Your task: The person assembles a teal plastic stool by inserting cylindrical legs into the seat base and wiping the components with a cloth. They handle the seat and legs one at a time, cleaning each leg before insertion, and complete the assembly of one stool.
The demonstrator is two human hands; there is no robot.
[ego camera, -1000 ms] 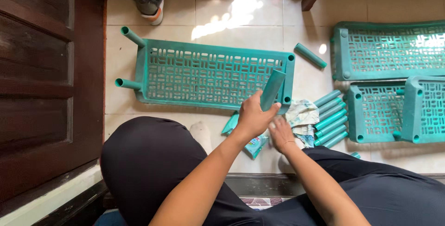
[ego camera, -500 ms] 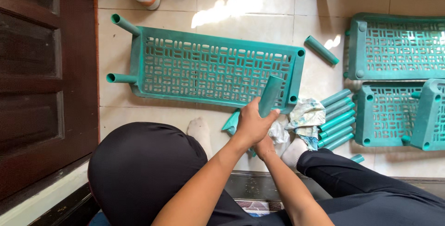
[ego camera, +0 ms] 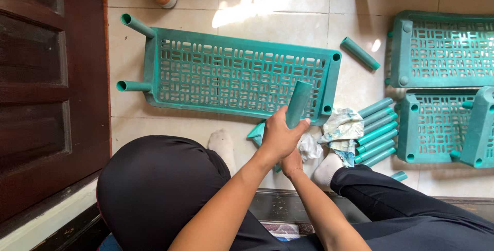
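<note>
Seated person, viewed from above. The left hand (ego camera: 278, 136) is closed around the lower end of a teal plastic tube (ego camera: 298, 104), which stands tilted just beyond the fingers, over the near edge of a perforated teal shelf panel (ego camera: 231, 73) lying on the tiled floor (ego camera: 288, 24). The right hand (ego camera: 292, 162) sits directly beneath the left, largely hidden; its grip cannot be told. A crumpled cloth (ego camera: 340, 127) lies just right of the hands, a row of spare tubes (ego camera: 375, 130) beyond it.
</note>
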